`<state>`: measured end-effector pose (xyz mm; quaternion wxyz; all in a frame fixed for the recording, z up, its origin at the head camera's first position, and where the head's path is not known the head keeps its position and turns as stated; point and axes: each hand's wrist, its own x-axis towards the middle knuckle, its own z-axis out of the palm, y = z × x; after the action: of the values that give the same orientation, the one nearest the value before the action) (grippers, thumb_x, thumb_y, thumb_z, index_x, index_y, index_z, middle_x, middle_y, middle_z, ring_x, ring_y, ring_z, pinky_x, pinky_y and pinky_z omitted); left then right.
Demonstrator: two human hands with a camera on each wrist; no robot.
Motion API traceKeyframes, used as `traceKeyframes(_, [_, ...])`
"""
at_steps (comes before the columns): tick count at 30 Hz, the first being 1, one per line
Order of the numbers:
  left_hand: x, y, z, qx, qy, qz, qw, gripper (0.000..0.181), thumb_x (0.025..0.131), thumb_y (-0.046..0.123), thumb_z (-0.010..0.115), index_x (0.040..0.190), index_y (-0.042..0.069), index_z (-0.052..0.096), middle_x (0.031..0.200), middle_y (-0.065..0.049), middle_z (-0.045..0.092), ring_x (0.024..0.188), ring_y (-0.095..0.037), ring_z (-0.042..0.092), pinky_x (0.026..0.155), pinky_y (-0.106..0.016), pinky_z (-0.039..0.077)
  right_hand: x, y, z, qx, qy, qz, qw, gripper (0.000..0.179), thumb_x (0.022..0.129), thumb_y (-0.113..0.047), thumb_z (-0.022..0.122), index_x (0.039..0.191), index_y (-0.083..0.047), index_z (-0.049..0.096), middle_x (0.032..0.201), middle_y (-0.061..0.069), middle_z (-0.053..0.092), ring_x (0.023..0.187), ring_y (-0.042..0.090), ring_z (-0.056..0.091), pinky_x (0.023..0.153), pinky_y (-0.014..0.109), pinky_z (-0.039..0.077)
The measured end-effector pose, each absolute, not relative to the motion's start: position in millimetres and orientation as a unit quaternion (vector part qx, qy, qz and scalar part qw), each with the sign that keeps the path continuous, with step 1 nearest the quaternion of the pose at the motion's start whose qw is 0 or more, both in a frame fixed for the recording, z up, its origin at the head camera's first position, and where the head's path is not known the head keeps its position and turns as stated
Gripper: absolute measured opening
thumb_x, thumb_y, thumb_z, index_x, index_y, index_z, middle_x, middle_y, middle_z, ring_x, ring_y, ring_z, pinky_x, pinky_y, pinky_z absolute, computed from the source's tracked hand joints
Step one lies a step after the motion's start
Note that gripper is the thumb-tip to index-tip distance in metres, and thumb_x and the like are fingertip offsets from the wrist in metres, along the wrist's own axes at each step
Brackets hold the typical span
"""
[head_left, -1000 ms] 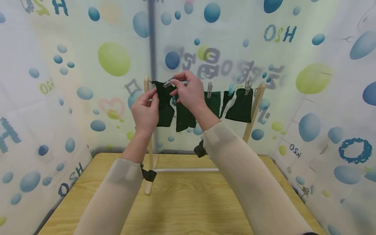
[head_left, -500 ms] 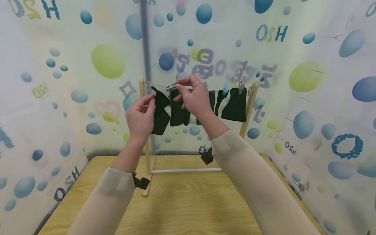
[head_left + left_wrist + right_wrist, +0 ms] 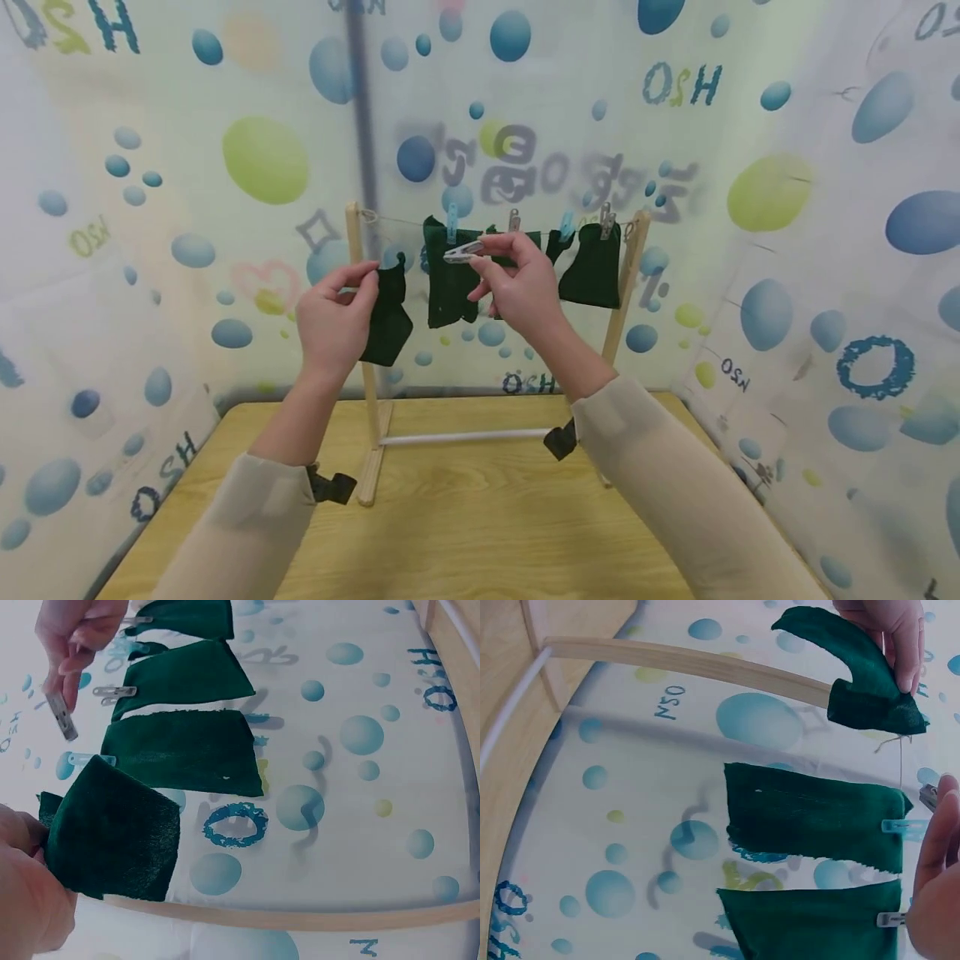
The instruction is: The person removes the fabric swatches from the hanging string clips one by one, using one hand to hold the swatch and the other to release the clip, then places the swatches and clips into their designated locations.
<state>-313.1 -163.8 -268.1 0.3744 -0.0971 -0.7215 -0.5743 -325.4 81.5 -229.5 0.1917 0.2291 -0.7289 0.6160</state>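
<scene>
My left hand pinches the top of a dark green cloth piece, which hangs below the fingers, off the line. Between thumb and fingers, my right hand holds a grey clothespin, its tip pointing left. Behind the hands a thin string runs across a wooden stand, and several green cloths hang from it. The leftmost hanging cloth is clipped by a light blue clothespin. A grey clothespin clips the cloth beside it, seen in the left wrist view.
The stand's left post and right post rise from a wood-grain table, joined low by a white rod. A light blue clothespin and grey clothespins sit at the line's right. A patterned curtain surrounds the table.
The left cloth has come away from the string, moving down and left with my left hand. My right hand, carrying the grey clothespin, has drawn back from the string, lower and rightward.
</scene>
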Motion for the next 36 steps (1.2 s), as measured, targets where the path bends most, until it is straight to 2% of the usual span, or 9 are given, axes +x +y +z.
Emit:
traceKeyframes(2, [-309.5,-166.8,-270.0,-0.096,-0.729,-0.569,0.367,0.023,0.106,0.023,0.072,0.119,0.009,0.086,0.091,0.020,0.070,0.073,0.003,0.070,0.071,-0.012,0.055,-323.7,87.0,-236.0,0.226,-0.723,0.625,0.189,0.029,0.109,-0.017,0.071,0.136,-0.010,0.065,0.134,0.008,0.071,0.068,0.018,0.075,0.054,0.027,0.056])
traceKeyframes(6, [-305.2,-173.7,-275.3,-0.095,-0.751,-0.552,0.349,0.022,0.106,0.025,0.072,0.117,0.011,0.086,0.106,-0.002,0.081,0.073,0.003,0.070,0.069,-0.012,0.055,-319.0,97.7,-246.7,0.225,-0.719,0.632,0.183,0.030,0.108,-0.014,0.072,0.137,-0.009,0.064,0.136,0.009,0.071,0.065,0.013,0.073,0.053,0.025,0.054])
traceKeyframes(9, [-302.0,-179.6,-279.3,-0.089,-0.772,-0.537,0.328,0.024,0.107,0.027,0.072,0.117,0.011,0.086,0.119,-0.014,0.082,0.075,0.006,0.069,0.069,-0.011,0.055,-314.6,104.5,-253.2,0.220,-0.723,0.631,0.178,0.031,0.109,-0.014,0.071,0.139,-0.009,0.063,0.138,0.009,0.071,0.064,0.012,0.072,0.053,0.024,0.053])
traceKeyframes(12, [-298.7,-184.3,-282.1,-0.081,-0.789,-0.527,0.307,0.026,0.107,0.028,0.071,0.118,0.011,0.086,0.122,-0.014,0.081,0.074,0.007,0.068,0.069,-0.012,0.055,-310.7,112.0,-259.9,0.213,-0.728,0.628,0.173,0.032,0.109,-0.015,0.070,0.140,-0.010,0.063,0.139,0.010,0.070,0.064,0.012,0.072,0.053,0.023,0.053])
traceKeyframes(16, [-294.8,-190.1,-285.1,-0.079,-0.807,-0.509,0.289,0.026,0.108,0.029,0.071,0.120,0.011,0.085,0.116,-0.015,0.080,0.072,0.005,0.066,0.066,-0.014,0.053,-307.2,123.3,-269.6,0.208,-0.733,0.627,0.163,0.034,0.110,-0.014,0.069,0.142,-0.010,0.062,0.139,0.011,0.069,0.064,0.011,0.072,0.054,0.022,0.053])
traceKeyframes(22, [-290.2,-200.5,-292.7,-0.080,-0.827,-0.492,0.261,0.029,0.108,0.031,0.071,0.123,0.011,0.084,0.108,-0.004,0.081,0.076,0.003,0.064,0.062,-0.018,0.050,-302.7,140.0,-286.0,0.190,-0.750,0.615,0.153,0.036,0.109,-0.013,0.069,0.144,-0.009,0.060,0.142,0.014,0.067,0.064,0.015,0.072,0.054,0.022,0.053])
traceKeyframes(26, [-286.5,-205.2,-298.4,-0.077,-0.839,-0.482,0.241,0.029,0.108,0.033,0.071,0.124,0.012,0.084,0.102,0.000,0.079,0.075,-0.004,0.061,0.061,-0.022,0.049,-300.7,151.4,-298.8,0.177,-0.754,0.617,0.138,0.038,0.109,-0.013,0.069,0.145,-0.007,0.059,0.145,0.016,0.065,0.064,0.014,0.072,0.054,0.023,0.053])
traceKeyframes(31, [-284.7,-210.4,-306.9,-0.073,-0.853,-0.473,0.209,0.034,0.110,0.038,0.069,0.128,0.012,0.082,0.108,-0.005,0.079,0.076,-0.008,0.060,0.061,-0.026,0.049,-297.0,162.6,-313.6,0.166,-0.758,0.619,0.120,0.039,0.110,-0.014,0.069,0.147,-0.007,0.058,0.147,0.016,0.063,0.065,0.015,0.072,0.055,0.024,0.053])
traceKeyframes(36, [-283.7,-213.0,-316.2,-0.066,-0.859,-0.473,0.184,0.037,0.110,0.039,0.068,0.131,0.011,0.081,0.113,-0.009,0.078,0.090,-0.012,0.060,0.064,-0.027,0.050,-293.0,172.2,-329.0,0.151,-0.769,0.611,0.108,0.041,0.110,-0.016,0.069,0.148,-0.008,0.057,0.146,0.018,0.063,0.066,0.017,0.072,0.056,0.023,0.054])
